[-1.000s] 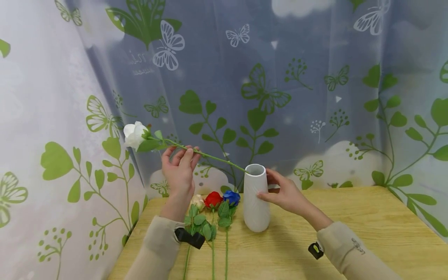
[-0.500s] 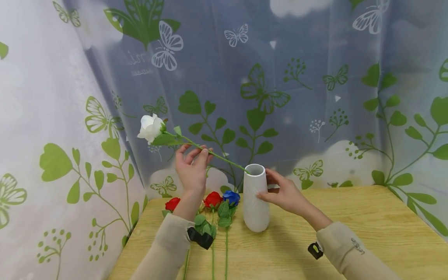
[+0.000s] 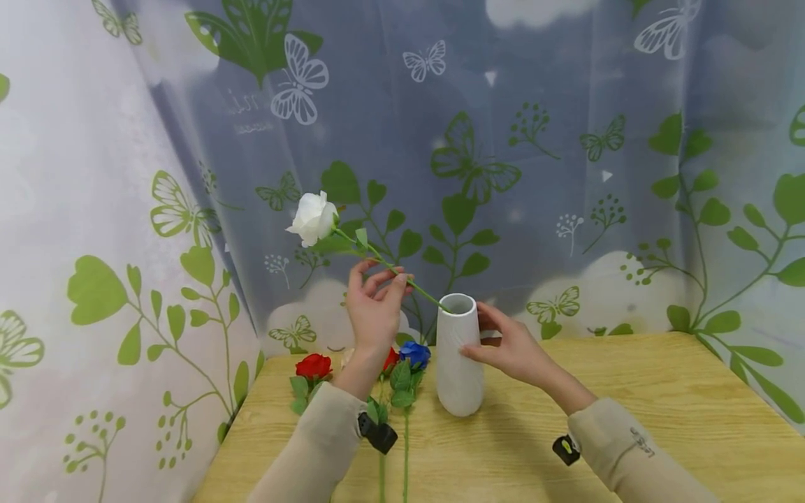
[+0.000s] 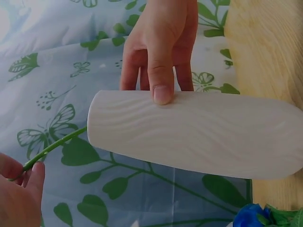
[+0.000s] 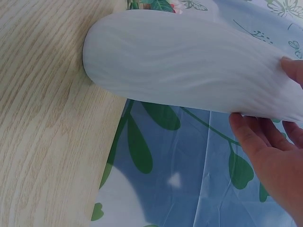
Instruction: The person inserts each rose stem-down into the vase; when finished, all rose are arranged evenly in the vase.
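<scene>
A white rose slants down to the right, its stem pinched between the thumb and fingers of my left hand. The lower end of the stem enters the mouth of a white vase, which stands upright on the table. My right hand grips the vase high on its right side, thumb in front and fingers behind. In the left wrist view the green stem runs into the vase opening. The right wrist view shows the ribbed vase wall between my right thumb and fingers. The stem's tip is hidden inside.
On the wooden table left of the vase lie a red rose, a second red rose and a blue rose. A cream rose is mostly hidden by my left forearm. A patterned curtain hangs behind.
My left hand has moved right with the white rose, whose stem now stands steeper in the vase mouth. A red rose at the left has come into view. My right hand and the vase stay put.
</scene>
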`<state>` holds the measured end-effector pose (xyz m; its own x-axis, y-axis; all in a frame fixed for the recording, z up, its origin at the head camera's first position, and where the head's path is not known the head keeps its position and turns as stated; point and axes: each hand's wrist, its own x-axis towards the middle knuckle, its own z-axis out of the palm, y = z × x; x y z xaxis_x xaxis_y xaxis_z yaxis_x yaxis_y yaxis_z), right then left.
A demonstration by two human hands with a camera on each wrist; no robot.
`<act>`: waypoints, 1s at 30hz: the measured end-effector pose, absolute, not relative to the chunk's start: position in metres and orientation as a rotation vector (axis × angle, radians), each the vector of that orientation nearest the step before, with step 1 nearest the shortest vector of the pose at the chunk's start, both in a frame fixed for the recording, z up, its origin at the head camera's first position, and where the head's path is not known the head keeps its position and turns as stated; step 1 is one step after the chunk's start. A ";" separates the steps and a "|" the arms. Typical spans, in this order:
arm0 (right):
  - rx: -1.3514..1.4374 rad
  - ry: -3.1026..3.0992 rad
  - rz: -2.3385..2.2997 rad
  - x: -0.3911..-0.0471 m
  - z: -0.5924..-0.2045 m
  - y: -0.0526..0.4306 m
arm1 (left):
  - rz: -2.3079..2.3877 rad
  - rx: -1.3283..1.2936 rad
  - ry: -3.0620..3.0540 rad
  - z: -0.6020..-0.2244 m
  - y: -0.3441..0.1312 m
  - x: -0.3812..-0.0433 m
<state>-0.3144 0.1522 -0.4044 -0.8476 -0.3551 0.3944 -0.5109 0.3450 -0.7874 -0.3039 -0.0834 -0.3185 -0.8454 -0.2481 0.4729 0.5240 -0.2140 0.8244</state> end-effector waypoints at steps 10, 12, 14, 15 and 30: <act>0.791 -2.444 1.519 -0.314 -0.403 0.151 | -1.994 -0.449 -1.696 -0.328 -0.079 -0.308; 0.792 -2.445 1.517 -0.314 -0.404 0.151 | -1.979 -0.472 -1.707 -0.330 -0.077 -0.310; 0.792 -2.445 1.516 -0.314 -0.404 0.152 | -1.961 -0.497 -1.729 -0.332 -0.075 -0.311; 0.791 -2.445 1.516 -0.314 -0.404 0.152 | -1.956 -0.508 -1.744 -0.333 -0.074 -0.311; 0.786 -2.442 1.522 -0.313 -0.404 0.151 | -1.943 -0.577 -1.831 -0.336 -0.062 -0.317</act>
<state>-0.3131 0.1512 -0.4045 -0.8495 -0.3479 0.3968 -0.5094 0.3447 -0.7885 -0.3170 -0.0619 -0.3358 -0.8317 -0.0119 0.5551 0.5548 -0.0558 0.8301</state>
